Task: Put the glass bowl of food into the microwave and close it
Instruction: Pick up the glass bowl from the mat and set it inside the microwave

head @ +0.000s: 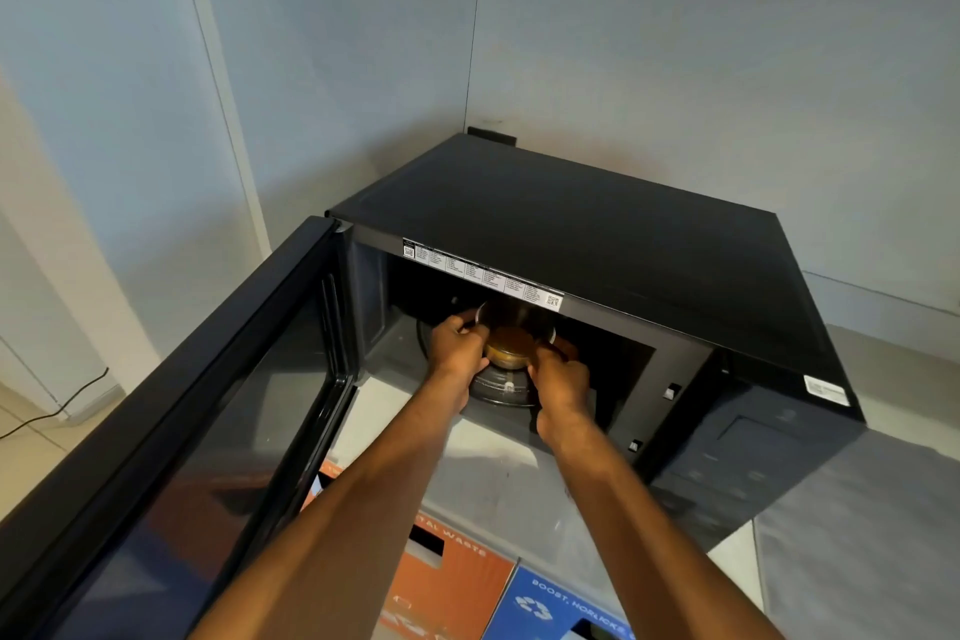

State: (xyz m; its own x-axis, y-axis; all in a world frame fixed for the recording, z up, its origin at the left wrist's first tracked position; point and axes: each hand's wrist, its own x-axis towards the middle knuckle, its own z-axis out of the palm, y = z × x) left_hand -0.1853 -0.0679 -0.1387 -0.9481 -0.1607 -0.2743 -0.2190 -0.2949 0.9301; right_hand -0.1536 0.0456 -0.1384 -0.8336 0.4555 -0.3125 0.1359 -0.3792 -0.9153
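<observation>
A black microwave [571, 229] stands on a counter in a wall corner, its door [197, 431] swung wide open to the left. Inside the cavity is a glass bowl [511, 335] holding brown food, just above the round turntable [498, 387]. My left hand [457, 346] grips the bowl's left rim and my right hand [558, 379] grips its right side. Both arms reach in through the opening. The bowl's far rim is partly hidden under the microwave's top edge.
The control panel [743, 452] is on the microwave's right front. Below the counter edge are an orange bin [447, 582] and a blue bin [556, 603]. A cable [62, 405] lies on the floor at left. Walls close in behind and to the right.
</observation>
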